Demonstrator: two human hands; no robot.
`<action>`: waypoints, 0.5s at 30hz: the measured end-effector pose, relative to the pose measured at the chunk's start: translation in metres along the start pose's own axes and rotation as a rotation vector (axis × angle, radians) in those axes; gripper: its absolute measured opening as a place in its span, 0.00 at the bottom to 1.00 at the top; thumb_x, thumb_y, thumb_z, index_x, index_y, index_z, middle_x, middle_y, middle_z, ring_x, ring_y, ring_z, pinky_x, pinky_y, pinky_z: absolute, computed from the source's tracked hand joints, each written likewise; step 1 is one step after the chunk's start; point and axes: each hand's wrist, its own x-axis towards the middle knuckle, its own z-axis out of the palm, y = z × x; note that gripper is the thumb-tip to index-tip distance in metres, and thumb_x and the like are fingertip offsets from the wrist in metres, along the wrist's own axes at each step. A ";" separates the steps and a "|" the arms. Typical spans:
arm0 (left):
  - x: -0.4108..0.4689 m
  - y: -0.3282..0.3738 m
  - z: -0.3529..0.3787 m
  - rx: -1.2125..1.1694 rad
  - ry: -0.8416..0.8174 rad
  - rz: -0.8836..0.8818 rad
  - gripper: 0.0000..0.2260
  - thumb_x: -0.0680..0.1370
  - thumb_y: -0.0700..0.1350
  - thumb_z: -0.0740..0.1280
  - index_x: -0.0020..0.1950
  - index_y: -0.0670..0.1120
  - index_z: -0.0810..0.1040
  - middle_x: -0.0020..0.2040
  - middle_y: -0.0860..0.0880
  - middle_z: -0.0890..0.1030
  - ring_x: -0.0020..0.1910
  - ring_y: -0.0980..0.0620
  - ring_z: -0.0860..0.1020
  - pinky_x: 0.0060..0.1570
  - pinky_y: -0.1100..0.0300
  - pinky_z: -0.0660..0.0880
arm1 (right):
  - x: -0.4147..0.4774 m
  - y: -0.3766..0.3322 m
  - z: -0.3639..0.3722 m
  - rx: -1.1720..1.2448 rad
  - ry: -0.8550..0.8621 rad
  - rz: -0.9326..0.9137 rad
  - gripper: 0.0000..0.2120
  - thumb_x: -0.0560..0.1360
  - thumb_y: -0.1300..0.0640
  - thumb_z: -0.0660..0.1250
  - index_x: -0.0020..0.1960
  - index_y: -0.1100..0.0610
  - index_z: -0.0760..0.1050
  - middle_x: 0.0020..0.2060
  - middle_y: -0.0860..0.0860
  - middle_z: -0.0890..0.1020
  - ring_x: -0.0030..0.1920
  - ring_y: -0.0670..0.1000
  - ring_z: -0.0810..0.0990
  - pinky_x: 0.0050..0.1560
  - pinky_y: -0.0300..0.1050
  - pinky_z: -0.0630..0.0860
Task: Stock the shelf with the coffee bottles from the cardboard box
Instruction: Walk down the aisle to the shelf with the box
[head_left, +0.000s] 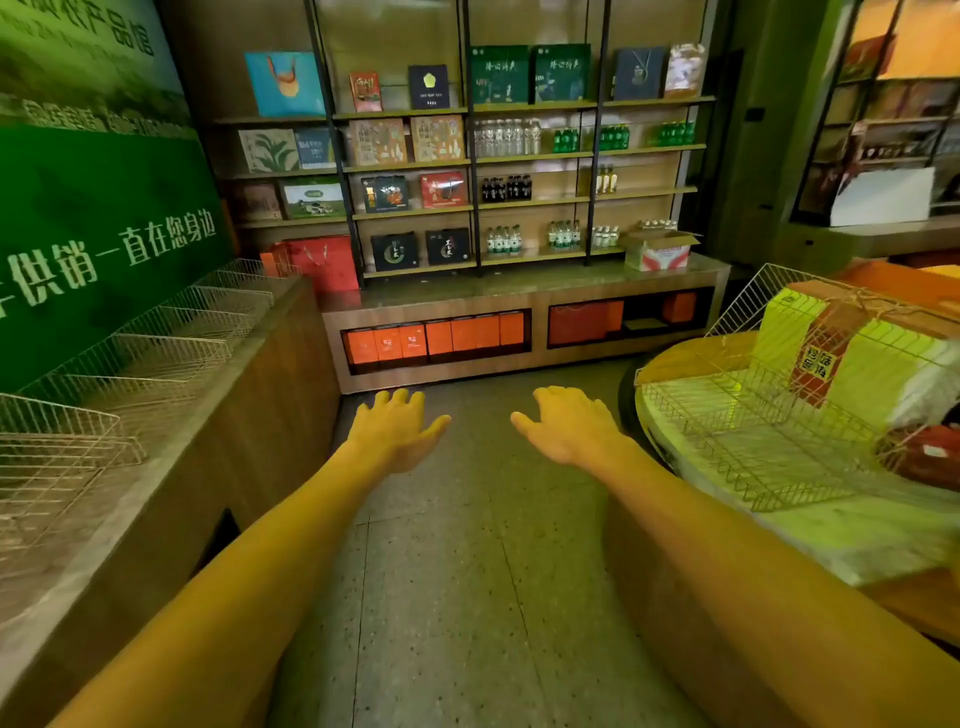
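Observation:
An open cardboard box (657, 251) with red and white print stands on the counter at the right end of the tall shelf unit (535, 156). Bottle tops show behind its raised flaps. Dark bottles (506, 188) stand in a group on the third shelf, and clear and green bottles fill the shelves around them. My left hand (396, 428) and my right hand (566, 422) are stretched forward over the floor, fingers spread, holding nothing. Both hands are far short of the shelf and the box.
A wooden counter with several wire baskets (62, 431) runs along the left under a green sign. A round display with a wire rack (753, 410) and yellow packages juts in from the right. Speckled floor (467, 571) lies between them, leading to the shelf.

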 end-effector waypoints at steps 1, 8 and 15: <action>0.008 0.001 0.003 0.003 -0.012 0.009 0.31 0.81 0.65 0.50 0.75 0.45 0.64 0.74 0.43 0.67 0.72 0.40 0.65 0.69 0.39 0.64 | 0.006 0.001 0.003 0.001 -0.012 0.020 0.30 0.80 0.36 0.54 0.72 0.56 0.68 0.68 0.55 0.74 0.68 0.57 0.71 0.67 0.61 0.68; 0.094 0.017 0.028 0.044 -0.043 0.134 0.32 0.81 0.65 0.50 0.76 0.45 0.63 0.75 0.43 0.66 0.73 0.41 0.64 0.69 0.40 0.64 | 0.074 0.022 0.023 -0.029 -0.048 0.122 0.29 0.80 0.37 0.55 0.71 0.55 0.69 0.68 0.54 0.74 0.68 0.57 0.72 0.67 0.61 0.68; 0.232 0.040 0.049 0.043 -0.008 0.189 0.31 0.80 0.65 0.52 0.74 0.44 0.66 0.72 0.43 0.69 0.71 0.41 0.67 0.67 0.42 0.67 | 0.191 0.067 0.032 -0.041 -0.037 0.184 0.28 0.80 0.37 0.55 0.71 0.56 0.69 0.68 0.55 0.74 0.69 0.58 0.71 0.68 0.62 0.67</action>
